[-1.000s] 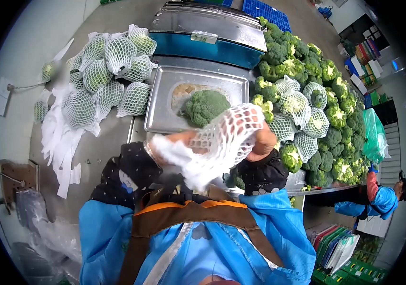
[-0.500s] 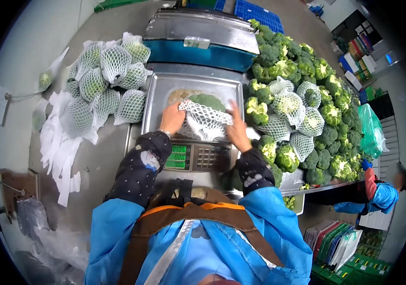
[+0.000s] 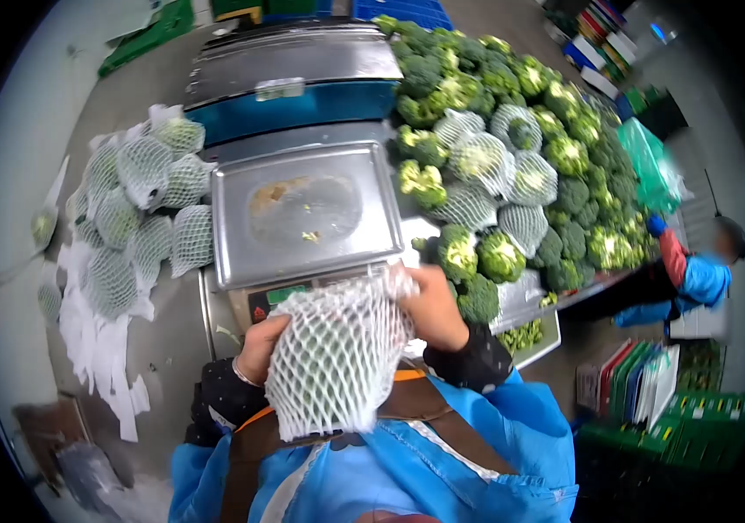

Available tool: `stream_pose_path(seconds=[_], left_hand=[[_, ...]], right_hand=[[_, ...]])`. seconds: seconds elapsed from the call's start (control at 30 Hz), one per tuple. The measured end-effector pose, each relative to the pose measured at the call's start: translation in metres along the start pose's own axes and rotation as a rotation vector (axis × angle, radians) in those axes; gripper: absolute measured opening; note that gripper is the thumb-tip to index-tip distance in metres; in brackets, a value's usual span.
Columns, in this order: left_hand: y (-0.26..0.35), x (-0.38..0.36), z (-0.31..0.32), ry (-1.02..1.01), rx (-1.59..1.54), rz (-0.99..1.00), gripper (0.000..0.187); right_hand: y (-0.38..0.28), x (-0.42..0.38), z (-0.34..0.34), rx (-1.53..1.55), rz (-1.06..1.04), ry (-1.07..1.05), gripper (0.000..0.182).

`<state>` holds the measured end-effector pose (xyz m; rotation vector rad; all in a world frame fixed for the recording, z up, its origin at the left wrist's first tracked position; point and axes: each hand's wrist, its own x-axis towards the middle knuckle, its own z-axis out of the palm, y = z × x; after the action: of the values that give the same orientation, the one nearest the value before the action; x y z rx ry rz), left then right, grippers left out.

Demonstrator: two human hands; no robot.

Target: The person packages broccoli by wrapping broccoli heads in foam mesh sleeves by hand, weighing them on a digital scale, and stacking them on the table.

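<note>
A broccoli head in a white foam net sleeve [image 3: 333, 362] is held up close to my chest, in front of the scale. My left hand [image 3: 261, 349] grips its left side, with the fingertips partly hidden behind the net. At the upper right, my right hand [image 3: 433, 309] is closed on the gathered end of the sleeve. Green shows faintly through the mesh. Beyond my hands lies the scale's metal tray [image 3: 363, 248], with a brown stain and small green crumbs on it. The netted broccoli covers most of the scale's display and keypad.
Netted broccoli heads [image 3: 141, 170] are piled at the left, above flat white net sleeves [image 3: 98, 340]. Loose broccoli [image 3: 564, 157] heaps up at the right, with several netted heads [image 3: 477, 161] among it. A co-worker [image 3: 704, 279] stands far right. A metal-topped box [image 3: 294, 70] sits behind the scale.
The broccoli has come off the scale tray toward my chest, and the net now covers it. Both hands moved back with it. The view has shifted and turned slightly.
</note>
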<state>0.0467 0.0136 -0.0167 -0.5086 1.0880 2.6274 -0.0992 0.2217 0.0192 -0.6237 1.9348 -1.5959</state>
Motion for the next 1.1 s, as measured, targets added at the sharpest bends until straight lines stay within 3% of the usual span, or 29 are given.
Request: stream_pose_path(seconds=[0.03,0.07,0.17,0.23,0.3,0.33,0.43,0.47,0.5,0.57,0.6,0.63,0.67,0.7,0.77,0.8,0.83,0.9,0.97,1.03,1.1], left_hand=[[-0.006,-0.002,0.004,0.105,0.193,0.049,0.037],[-0.026,0.0,-0.029,0.073,0.666,0.243,0.038],[-0.028,0.009,-0.02,-0.003,0.024,0.247,0.037],[-0.027,0.013,-0.017,-0.04,-0.18,0.24,0.036],[-0.024,0.021,-0.008,-0.044,-0.315,0.216,0.036],[-0.019,0.025,0.0,-0.025,-0.357,0.183,0.036],[-0.002,0.046,0.034,0.06,-0.408,0.085,0.035],[0.001,0.058,0.048,0.07,-0.385,0.061,0.035],[0.001,0.073,0.063,0.063,-0.359,0.033,0.035],[-0.003,0.101,0.093,-0.023,-0.25,0.042,0.041],[0.003,0.106,0.111,-0.135,-0.327,0.027,0.037],[0.008,0.105,0.118,-0.135,-0.267,0.072,0.036],[0.011,0.104,0.122,-0.134,-0.21,0.118,0.035],[0.013,0.102,0.125,-0.129,-0.152,0.156,0.035],[0.015,0.101,0.12,-0.121,-0.049,0.117,0.029],[0.012,0.104,0.11,-0.125,-0.022,0.075,0.028],[0.008,0.106,0.106,-0.125,0.006,0.029,0.027],[0.0,0.111,0.112,-0.03,0.038,-0.01,0.021],[-0.006,0.113,0.103,-0.05,0.07,-0.048,0.02],[-0.006,0.106,0.094,-0.01,0.148,0.018,0.017],[-0.009,0.095,0.07,0.122,0.212,0.084,0.016]], right_hand=[[0.006,0.007,-0.001,0.415,0.173,0.008,0.023],[0.013,0.009,0.001,0.651,0.294,-0.055,0.025],[0.069,0.012,0.02,1.18,0.507,-0.372,0.03],[0.073,-0.002,0.026,1.249,0.598,-0.467,0.034],[0.065,-0.01,0.033,1.059,0.588,-0.53,0.038],[0.077,-0.015,0.032,0.879,0.509,-0.54,0.059],[0.087,-0.016,0.004,1.287,0.18,-0.424,0.071],[0.083,-0.018,-0.003,1.33,-0.032,-0.441,0.072],[0.088,-0.018,-0.004,1.255,-0.189,-0.318,0.068],[0.092,-0.008,-0.022,1.104,0.029,-0.121,0.063],[0.101,0.004,-0.035,1.387,-0.012,-0.09,0.058],[0.101,0.014,-0.054,1.443,-0.079,-0.052,0.054],[0.097,0.025,-0.078,1.483,0.005,0.079,0.052],[0.083,0.031,-0.107,1.475,-0.015,0.003,0.049],[0.076,0.056,-0.169,1.055,-0.054,0.317,0.042],[0.081,0.077,-0.208,0.993,-0.081,0.332,0.038],[0.078,0.094,-0.235,0.873,-0.199,0.507,0.04],[0.072,0.113,-0.275,0.575,-0.132,0.717,0.047],[0.093,0.12,-0.313,0.102,0.018,0.769,0.05],[0.126,0.105,-0.354,-0.088,-0.102,0.876,0.045],[0.135,0.063,-0.389,-0.588,-0.069,0.985,0.037]])
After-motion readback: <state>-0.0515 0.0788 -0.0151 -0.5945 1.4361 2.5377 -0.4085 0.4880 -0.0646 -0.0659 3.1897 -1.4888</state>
